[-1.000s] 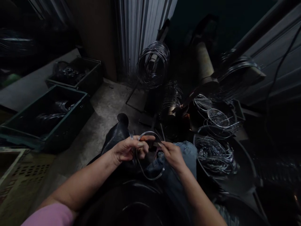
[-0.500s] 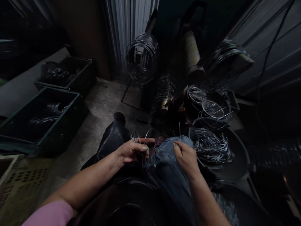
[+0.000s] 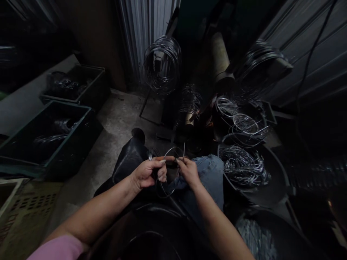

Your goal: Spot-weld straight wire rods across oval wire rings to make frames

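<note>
A loop of bright metal wire [image 3: 163,193] hangs in front of the person's lap, its thin, round strands gathered into a small bunch of ends that pokes up above the hands. The left hand [image 3: 148,174] has its fingers curled closed around the strands in a firm grip, while the right hand [image 3: 189,171] pinches the wire between thumb and forefinger, with a single thin end standing upright just above. An orange-tinted patch beside the left thumb may be a small tool or a fingertip; the dim light leaves that unclear. The main risk appears to be the wire's springiness: if the right pinch slackens, that end could whip free and jab a palm or wrist, and the loop could spring open. Loose ends might also catch on the worn blue denim jeans [image 3: 210,173] or the black leathery cover [image 3: 128,159] on the lap. Just to the right, a black pan [image 3: 279,173] holds a snarl of similar wire [image 3: 244,167], which could snag a strand swung too wide. Farther off, wire coils [image 3: 162,65] hang against corrugated metal sheeting [image 3: 143,29], and a green plastic crate [image 3: 71,105] of dark coils [image 3: 51,139] rests on the concrete floor [image 3: 119,115]. The poor light could hide a stray end.
</note>
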Available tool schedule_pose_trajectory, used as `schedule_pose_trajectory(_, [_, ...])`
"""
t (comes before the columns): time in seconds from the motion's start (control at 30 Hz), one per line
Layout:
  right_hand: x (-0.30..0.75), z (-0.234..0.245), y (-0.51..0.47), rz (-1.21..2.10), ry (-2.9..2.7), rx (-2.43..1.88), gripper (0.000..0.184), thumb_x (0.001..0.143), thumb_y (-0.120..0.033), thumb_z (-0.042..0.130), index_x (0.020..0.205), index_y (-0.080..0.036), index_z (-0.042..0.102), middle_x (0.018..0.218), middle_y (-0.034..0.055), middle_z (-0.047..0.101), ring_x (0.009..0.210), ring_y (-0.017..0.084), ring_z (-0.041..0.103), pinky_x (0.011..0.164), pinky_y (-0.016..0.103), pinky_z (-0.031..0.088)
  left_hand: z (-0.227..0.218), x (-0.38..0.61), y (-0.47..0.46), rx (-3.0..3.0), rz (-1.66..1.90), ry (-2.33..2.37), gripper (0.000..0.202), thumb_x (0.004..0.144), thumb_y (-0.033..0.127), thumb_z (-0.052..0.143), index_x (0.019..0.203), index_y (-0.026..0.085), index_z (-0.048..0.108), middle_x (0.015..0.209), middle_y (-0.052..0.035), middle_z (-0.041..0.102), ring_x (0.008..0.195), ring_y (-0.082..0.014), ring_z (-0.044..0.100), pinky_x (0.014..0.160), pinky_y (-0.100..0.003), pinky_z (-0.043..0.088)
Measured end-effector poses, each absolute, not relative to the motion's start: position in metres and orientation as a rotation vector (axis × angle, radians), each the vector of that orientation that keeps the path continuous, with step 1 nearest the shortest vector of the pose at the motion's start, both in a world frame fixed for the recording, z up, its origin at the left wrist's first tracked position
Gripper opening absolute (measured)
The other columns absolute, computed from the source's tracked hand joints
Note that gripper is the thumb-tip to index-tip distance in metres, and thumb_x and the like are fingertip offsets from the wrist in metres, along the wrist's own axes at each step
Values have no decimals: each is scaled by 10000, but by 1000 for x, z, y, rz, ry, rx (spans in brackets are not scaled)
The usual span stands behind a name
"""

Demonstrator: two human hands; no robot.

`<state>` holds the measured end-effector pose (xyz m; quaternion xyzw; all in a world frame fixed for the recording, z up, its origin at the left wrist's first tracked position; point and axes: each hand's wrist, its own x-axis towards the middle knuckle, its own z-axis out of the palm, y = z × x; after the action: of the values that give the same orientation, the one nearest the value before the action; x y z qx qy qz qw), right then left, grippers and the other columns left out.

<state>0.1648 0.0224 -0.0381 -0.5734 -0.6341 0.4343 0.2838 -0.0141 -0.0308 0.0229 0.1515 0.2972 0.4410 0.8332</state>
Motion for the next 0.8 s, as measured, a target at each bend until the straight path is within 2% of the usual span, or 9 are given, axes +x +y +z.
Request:
schedule_pose_trajectory(0.13, [188,-24,31,1087,-1563,-1603,392,766,-481,475,775,-135,659,567,10,578,518,129,504,514,240,395,23,-18,-32,440,894,934,349,673,148,634,1021,139,658,568,-25,605,540,-112,532,579,-252,411])
schedule_pose_trajectory(0.2, [205,-10,30,1022,-1567,-1627,374,763,-476,497,788,-143,664,595,21,596,557,146,531,554,258,418,22,-13,-32,553,837,1078,382,631,95,652,1010,137,667,644,-39,654,581,-116,562,618,-245,423])
schedule_pose_trajectory(0.3, [231,15,16,877,-1640,-1637,353,704,-457,582,881,-166,675,859,72,665,823,217,589,772,334,444,19,-2,-35,673,803,1168,371,622,55,627,978,140,683,650,-21,665,573,-107,563,602,-223,425])
schedule_pose_trajectory(0.37, [251,36,-3,864,-1614,-1678,428,625,-447,658,964,-185,668,1015,86,645,950,251,566,863,379,419,15,4,-37,699,782,1148,388,625,37,601,988,152,679,628,-1,657,554,-104,562,590,-222,434])
schedule_pose_trajectory(0.43, [273,56,-28,1002,-1467,-1744,471,575,-424,708,988,-203,669,979,85,657,879,246,592,810,374,457,11,7,-39,716,733,1125,432,628,37,590,1039,155,656,569,20,631,503,-102,554,558,-226,438])
schedule_pose_trajectory(0.5, [293,69,-53,1226,-1222,-1748,442,585,-385,719,990,-211,676,818,85,674,671,207,605,643,333,497,6,8,-40,733,675,1128,486,628,50,593,1105,143,616,504,34,595,445,-104,538,506,-224,427])
schedule_pose_trajectory(0.6, [313,70,-78,1473,-864,-1623,364,593,-377,713,921,-218,703,670,81,641,477,157,539,421,273,436,3,10,-36,752,637,1136,538,634,85,605,1170,111,563,481,21,586,417,-114,540,444,-212,396])
schedule_pose_trajectory(0.7, [316,61,-85,1583,-816,-1488,414,537,-436,732,886,-214,715,668,83,628,462,147,517,408,274,425,7,13,-29,746,672,1142,559,651,115,602,1203,89,523,507,3,595,462,-139,585,422,-203,383])
schedule_pose_trajectory(0.8, [304,63,-78,1429,-1165,-1511,396,491,-366,779,857,-227,721,749,88,651,595,203,585,518,314,479,19,14,-20,746,772,1143,555,662,124,593,1210,106,512,553,2,599,498,-147,611,421,-197,382])
